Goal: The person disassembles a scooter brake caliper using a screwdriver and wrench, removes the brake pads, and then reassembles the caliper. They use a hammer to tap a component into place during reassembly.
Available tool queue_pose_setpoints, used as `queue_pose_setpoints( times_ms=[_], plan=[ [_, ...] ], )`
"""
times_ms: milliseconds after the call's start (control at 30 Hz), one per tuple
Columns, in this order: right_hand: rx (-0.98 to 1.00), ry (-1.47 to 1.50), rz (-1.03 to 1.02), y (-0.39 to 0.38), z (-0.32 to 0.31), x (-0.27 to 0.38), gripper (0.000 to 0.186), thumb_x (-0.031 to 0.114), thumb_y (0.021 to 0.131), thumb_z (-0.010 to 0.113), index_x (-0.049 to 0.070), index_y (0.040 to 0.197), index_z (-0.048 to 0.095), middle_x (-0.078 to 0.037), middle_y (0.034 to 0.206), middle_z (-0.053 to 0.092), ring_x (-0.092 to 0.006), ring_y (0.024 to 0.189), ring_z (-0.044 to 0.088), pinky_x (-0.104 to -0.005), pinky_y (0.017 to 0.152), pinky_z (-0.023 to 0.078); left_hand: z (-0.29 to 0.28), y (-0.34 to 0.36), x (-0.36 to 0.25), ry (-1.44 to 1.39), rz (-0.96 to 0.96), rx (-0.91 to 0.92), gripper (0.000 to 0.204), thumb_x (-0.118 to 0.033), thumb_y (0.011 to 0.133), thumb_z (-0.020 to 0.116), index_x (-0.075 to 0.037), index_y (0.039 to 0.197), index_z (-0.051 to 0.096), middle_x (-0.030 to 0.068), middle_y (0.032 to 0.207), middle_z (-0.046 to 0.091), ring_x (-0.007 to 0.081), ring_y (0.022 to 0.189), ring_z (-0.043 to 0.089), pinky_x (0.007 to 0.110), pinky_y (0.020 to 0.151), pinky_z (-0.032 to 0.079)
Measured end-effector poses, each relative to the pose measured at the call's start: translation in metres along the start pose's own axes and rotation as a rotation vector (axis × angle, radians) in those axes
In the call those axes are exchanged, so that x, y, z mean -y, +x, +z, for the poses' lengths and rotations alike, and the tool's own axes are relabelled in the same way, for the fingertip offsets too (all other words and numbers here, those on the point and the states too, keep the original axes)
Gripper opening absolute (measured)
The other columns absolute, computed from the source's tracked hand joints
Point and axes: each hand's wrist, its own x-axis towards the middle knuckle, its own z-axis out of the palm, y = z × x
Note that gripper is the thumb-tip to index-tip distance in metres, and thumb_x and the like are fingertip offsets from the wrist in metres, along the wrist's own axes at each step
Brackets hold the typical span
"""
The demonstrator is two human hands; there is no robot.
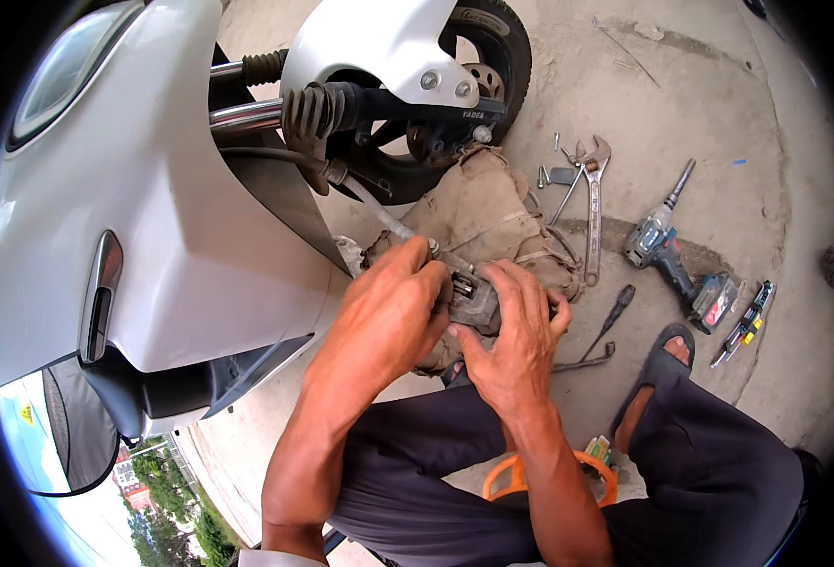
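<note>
A grey metal brake caliper (476, 304) with a slot in its top face is held in front of me, over a worn tan sheet of cloth or cardboard (478, 203). My left hand (400, 300) grips its left end, fingers bent around it. On the other end, my right hand (519, 326) has its thumb in front and its fingers along the far side. A pale-sleeved hose (379, 208) runs from the scooter's fork down to the caliper near my left fingers. What the left fingertips touch inside the slot is hidden.
The white scooter (181, 189) fills the left, its front wheel (511, 71) ahead. On the concrete at right lie an adjustable wrench (594, 213), loose bolts, a cordless impact wrench (658, 241), a screwdriver (620, 304) and a strip of small tools (746, 323). Something orange (497, 470) is beneath me.
</note>
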Motion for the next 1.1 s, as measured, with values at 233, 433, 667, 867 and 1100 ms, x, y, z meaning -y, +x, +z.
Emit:
queue_pose_setpoints(
  times_ms=[233, 433, 667, 867, 1100],
  plan=[
    [0.053, -0.085, 0.006, 0.002, -0.005, -0.001, 0.071, 0.019, 0.073, 0.088, 0.014, 0.137, 0.057, -0.006, 0.138, 0.056, -0.0246, 0.122, 0.057, -0.0587, 0.110, 0.024, 0.004, 0.001, -0.005, 0.126, 0.117, -0.081, 0.027, -0.006, 0.069, 0.080, -0.004, 0.089, 0.063, 0.0092, 0.096, 0.057, 0.0309, 0.093, 0.062, 0.042, 0.072, 0.054],
    [0.095, -0.017, 0.036, 0.001, -0.003, 0.005, 0.068, 0.018, 0.074, 0.087, 0.014, 0.135, 0.057, -0.006, 0.135, 0.058, -0.0233, 0.121, 0.058, -0.0607, 0.108, 0.024, 0.004, -0.014, -0.003, 0.367, 0.251, -0.110, 0.021, -0.013, 0.074, 0.072, -0.005, 0.093, 0.067, 0.0045, 0.097, 0.058, 0.0216, 0.096, 0.062, 0.034, 0.061, 0.057],
    [0.098, 0.029, 0.055, 0.002, -0.004, 0.000, 0.069, 0.018, 0.067, 0.090, 0.013, 0.130, 0.062, -0.006, 0.130, 0.062, -0.0244, 0.123, 0.059, -0.0556, 0.112, 0.022, 0.000, -0.002, -0.004, 0.326, 0.241, -0.016, 0.014, -0.012, 0.074, 0.071, -0.007, 0.082, 0.062, 0.0051, 0.089, 0.055, 0.0217, 0.090, 0.063, 0.035, 0.060, 0.055],
    [0.054, 0.027, 0.022, 0.005, -0.004, -0.002, 0.068, 0.019, 0.064, 0.090, 0.013, 0.127, 0.063, -0.007, 0.129, 0.063, -0.0260, 0.122, 0.059, -0.0537, 0.112, 0.023, -0.002, -0.002, 0.002, 0.273, 0.245, 0.047, 0.034, -0.010, 0.064, 0.083, -0.007, 0.088, 0.059, 0.0048, 0.093, 0.054, 0.0250, 0.091, 0.060, 0.039, 0.065, 0.053],
    [0.082, 0.020, 0.011, 0.006, -0.008, 0.000, 0.065, 0.011, 0.067, 0.088, 0.012, 0.126, 0.061, -0.003, 0.127, 0.061, -0.0216, 0.118, 0.060, -0.0549, 0.108, 0.025, 0.004, 0.000, 0.000, 0.315, 0.302, -0.003, 0.032, -0.011, 0.062, 0.079, -0.006, 0.083, 0.056, 0.0057, 0.090, 0.053, 0.0243, 0.087, 0.059, 0.037, 0.062, 0.053]
  ],
)
